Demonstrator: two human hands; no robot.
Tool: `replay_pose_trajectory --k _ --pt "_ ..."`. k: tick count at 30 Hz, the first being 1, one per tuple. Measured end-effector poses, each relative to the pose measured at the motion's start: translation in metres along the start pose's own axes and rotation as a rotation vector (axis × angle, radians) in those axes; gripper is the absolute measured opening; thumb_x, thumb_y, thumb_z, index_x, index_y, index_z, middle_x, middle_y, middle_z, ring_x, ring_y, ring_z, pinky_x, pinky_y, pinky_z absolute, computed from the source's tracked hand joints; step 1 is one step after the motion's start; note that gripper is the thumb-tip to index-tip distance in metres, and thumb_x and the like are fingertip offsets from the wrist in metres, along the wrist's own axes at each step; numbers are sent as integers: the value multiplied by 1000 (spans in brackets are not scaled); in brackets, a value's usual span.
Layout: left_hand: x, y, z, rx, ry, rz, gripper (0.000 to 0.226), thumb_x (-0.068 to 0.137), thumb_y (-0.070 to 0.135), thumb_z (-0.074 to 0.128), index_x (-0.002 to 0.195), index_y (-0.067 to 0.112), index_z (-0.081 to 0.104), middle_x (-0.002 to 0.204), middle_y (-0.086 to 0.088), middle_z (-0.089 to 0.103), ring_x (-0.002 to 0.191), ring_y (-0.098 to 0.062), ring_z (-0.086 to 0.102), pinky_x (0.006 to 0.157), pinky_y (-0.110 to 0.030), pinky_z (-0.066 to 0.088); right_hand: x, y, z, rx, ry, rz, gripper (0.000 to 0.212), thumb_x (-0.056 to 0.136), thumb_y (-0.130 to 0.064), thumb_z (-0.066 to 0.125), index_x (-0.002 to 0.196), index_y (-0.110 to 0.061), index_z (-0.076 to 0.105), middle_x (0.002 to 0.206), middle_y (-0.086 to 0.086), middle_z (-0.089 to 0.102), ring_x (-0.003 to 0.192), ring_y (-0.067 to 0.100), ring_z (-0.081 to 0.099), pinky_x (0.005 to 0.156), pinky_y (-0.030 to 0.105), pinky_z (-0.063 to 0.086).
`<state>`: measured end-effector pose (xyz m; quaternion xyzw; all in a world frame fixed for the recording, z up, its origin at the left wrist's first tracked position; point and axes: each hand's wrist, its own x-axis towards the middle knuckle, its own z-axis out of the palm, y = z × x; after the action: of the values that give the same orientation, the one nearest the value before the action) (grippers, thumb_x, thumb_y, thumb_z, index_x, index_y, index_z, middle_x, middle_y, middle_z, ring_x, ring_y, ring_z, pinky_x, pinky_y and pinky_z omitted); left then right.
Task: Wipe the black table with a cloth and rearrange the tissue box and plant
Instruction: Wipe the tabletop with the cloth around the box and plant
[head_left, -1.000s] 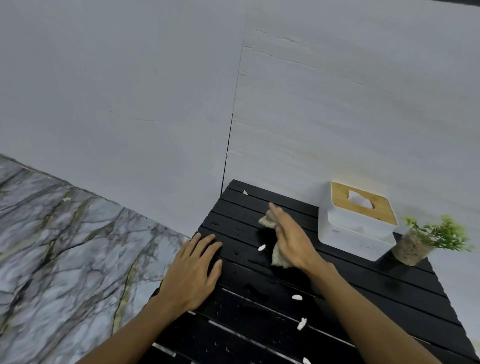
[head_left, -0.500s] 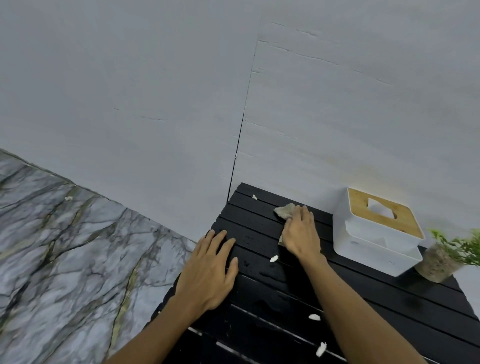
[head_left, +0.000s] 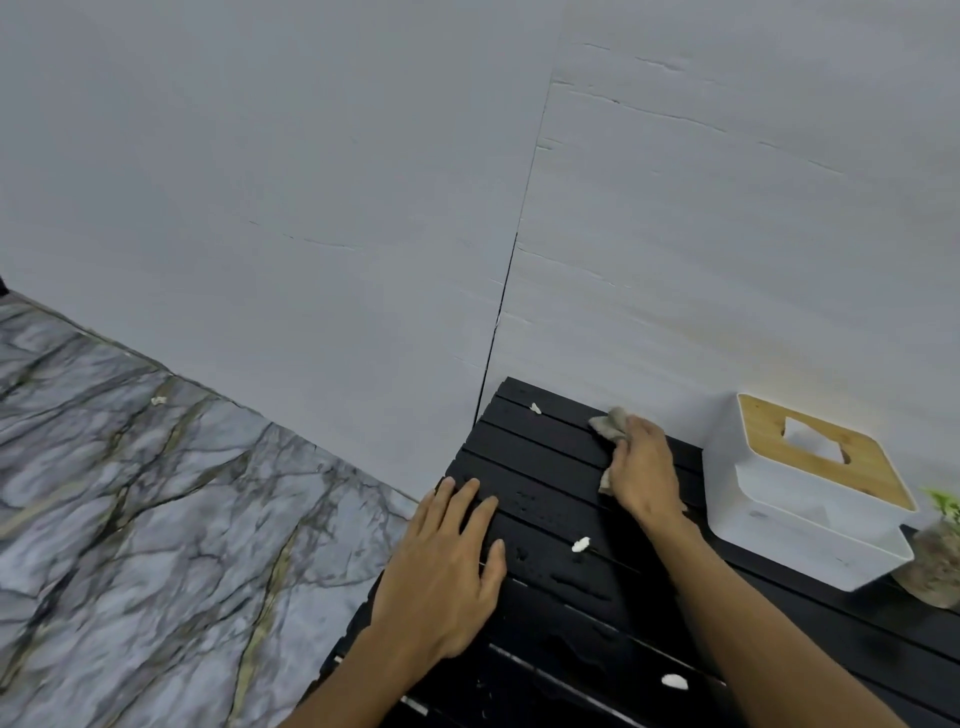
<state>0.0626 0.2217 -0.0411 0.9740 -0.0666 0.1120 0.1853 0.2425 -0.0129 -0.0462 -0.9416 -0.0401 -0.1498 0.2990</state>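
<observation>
The black slatted table (head_left: 550, 457) stands against the grey wall, wet in patches. My right hand (head_left: 641, 467) presses a small beige cloth (head_left: 609, 423) onto the far slats, close to the wall; the cloth sticks out past my fingertips. Flat on the table's left edge rests my left hand (head_left: 447, 566), fingers spread. A white tissue box (head_left: 810, 499) with a wooden lid sits just right of my right hand. A small green plant in a pot (head_left: 935, 561) stands at the right edge of the view, partly cut off.
Small white scraps lie on the table: one near the far corner (head_left: 535, 408), one mid-table (head_left: 580, 544), one near the front (head_left: 674, 682). A marble-patterned floor (head_left: 156, 519) spreads to the left, with one white scrap (head_left: 158, 400) on it. The wall closes off the table's far side.
My right hand has slid the cloth away from me, from mid-table to the far slats by the wall. The view shifted, so box and plant sit further right.
</observation>
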Motion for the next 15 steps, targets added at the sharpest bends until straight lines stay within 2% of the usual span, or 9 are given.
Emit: replay_pose_trajectory --k 1,3,8,11,13,14,15 --pt "0 0 0 -5 1 -2 56 101 49 17 153 28 19 163 6 9 150 -12 -6 121 -29 -4 8 -3 6 -57 21 53 38 100 -12 37 135 -10 52 143 14 48 121 34 54 105 44 45" --pt "0 0 0 -12 -2 -4 56 101 50 16 153 29 19 163 7 8 149 -12 -7 121 -30 -3 19 -18 21 -97 20 51 36 101 -13 40 133 -4 53 138 22 48 122 39 49 104 45 42" --pt "2 -1 1 -9 12 -2 57 101 50 16 153 29 20 163 6 8 150 -12 -8 118 -29 -10 33 -61 49 -85 -48 -10 41 100 -10 41 140 -12 50 135 21 47 118 37 44 100 42 39" --pt "2 -2 2 -17 19 -5 57 100 50 17 153 28 21 163 6 11 150 -12 -7 115 -28 -13 38 -69 59 -84 -83 -41 42 101 -8 38 141 -9 50 137 20 46 121 37 43 102 41 38" --pt "2 -4 1 -19 18 -4 57 100 50 16 153 28 21 163 6 11 150 -12 -7 117 -29 -11 40 -71 57 -46 -146 -125 41 103 -8 39 141 -7 53 141 19 49 124 34 49 104 34 38" --pt "2 -5 1 -19 14 -2 57 100 49 16 153 28 21 163 6 10 150 -12 -7 119 -30 -9 39 -71 53 -7 -204 -182 38 103 -8 39 136 -7 57 139 19 53 118 29 57 101 28 41" --pt "2 -6 2 -19 12 -1 57 100 49 16 153 28 20 163 6 10 150 -12 -8 121 -31 -6 36 -70 47 44 -269 -241 34 104 -7 38 130 -8 61 133 16 58 102 22 67 91 25 48"
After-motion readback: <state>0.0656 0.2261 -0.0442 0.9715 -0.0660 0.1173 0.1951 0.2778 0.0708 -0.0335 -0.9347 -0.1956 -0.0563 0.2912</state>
